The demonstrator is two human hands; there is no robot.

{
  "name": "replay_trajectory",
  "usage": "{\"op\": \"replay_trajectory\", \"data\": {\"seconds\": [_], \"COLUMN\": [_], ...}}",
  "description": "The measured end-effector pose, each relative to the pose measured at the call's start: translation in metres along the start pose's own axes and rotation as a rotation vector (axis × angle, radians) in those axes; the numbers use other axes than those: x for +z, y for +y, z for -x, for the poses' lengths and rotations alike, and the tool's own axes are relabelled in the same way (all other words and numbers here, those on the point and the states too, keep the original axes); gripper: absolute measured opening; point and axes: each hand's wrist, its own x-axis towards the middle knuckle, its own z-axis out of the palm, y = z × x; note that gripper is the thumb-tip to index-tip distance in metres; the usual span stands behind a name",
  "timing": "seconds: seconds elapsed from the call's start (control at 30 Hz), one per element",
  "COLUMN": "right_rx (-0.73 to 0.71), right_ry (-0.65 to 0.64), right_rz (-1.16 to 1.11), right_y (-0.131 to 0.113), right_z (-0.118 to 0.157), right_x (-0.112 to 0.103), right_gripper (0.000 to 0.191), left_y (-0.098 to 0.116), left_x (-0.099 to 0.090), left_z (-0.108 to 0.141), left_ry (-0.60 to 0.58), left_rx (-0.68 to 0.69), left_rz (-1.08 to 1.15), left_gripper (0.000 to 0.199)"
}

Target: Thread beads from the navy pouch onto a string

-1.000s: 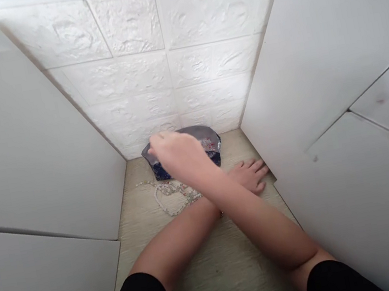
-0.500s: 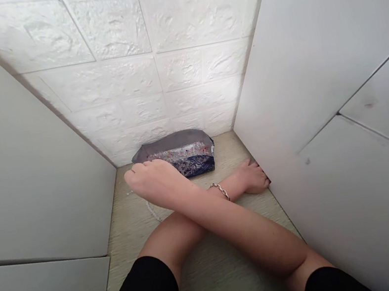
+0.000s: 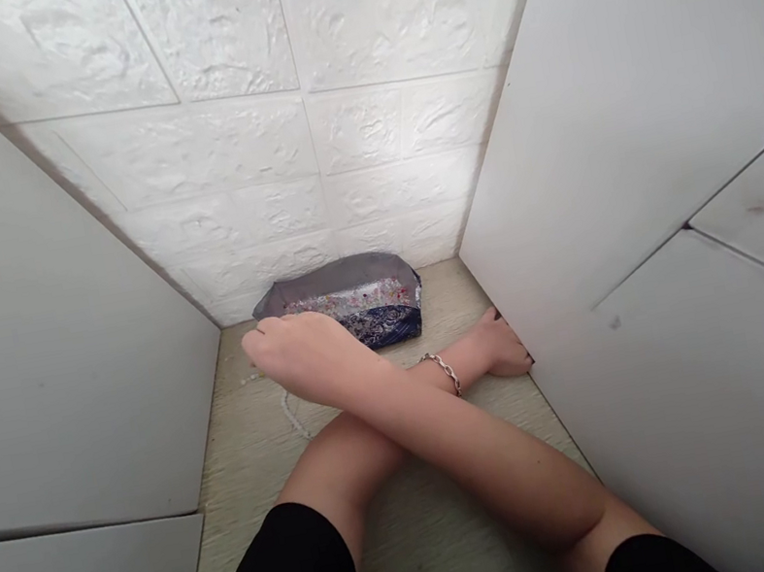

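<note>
My forearms cross, the right one over the left. My right hand is on the left side, its back upward and its fingers curled under, in front of a grey and dark blue patterned pouch. What it holds, if anything, is hidden. Below it a strand of small white beads shows on the wood-look surface. My left hand rests at the foot of the right white panel, fingertips hidden at its edge. A silver chain bracelet circles my left wrist.
White panels stand close on the left and right, narrowing toward a white brick-pattern wall at the back. The pouch leans near the foot of this wall.
The view has shifted slightly. My left hand has moved a little right, and its fingers are now more hidden by the panel edge. My right hand stays curled.
</note>
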Motion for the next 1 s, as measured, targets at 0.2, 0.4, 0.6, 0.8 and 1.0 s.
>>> {"op": "replay_trajectory", "data": {"seconds": [0.2, 0.4, 0.6, 0.8, 1.0], "right_rx": [-0.006, 0.001, 0.005, -0.018, -0.061], "right_ry": [-0.029, -0.101, -0.096, -0.055, 0.035], "right_rz": [-0.03, -0.014, -0.015, -0.035, -0.049], "right_y": [0.0, -0.001, -0.001, -0.006, -0.015], "right_z": [-0.002, -0.002, 0.0, 0.001, 0.005], "right_x": [0.004, 0.006, 0.005, 0.003, -0.003], "right_gripper": [0.02, 0.022, 0.016, 0.015, 0.014], "left_y": [-0.003, -0.004, 0.001, 0.001, 0.0], "left_x": [0.003, 0.003, 0.0, -0.007, -0.009], "left_z": [-0.004, -0.003, 0.002, 0.023, 0.056], "left_ry": [0.064, 0.138, 0.101, 0.079, 0.129], "left_rx": [-0.004, 0.009, -0.064, -0.122, -0.223], "left_rz": [0.033, 0.041, 0.056, 0.127, 0.045], "left_gripper": [0.029, 0.03, 0.03, 0.049, 0.039]}}
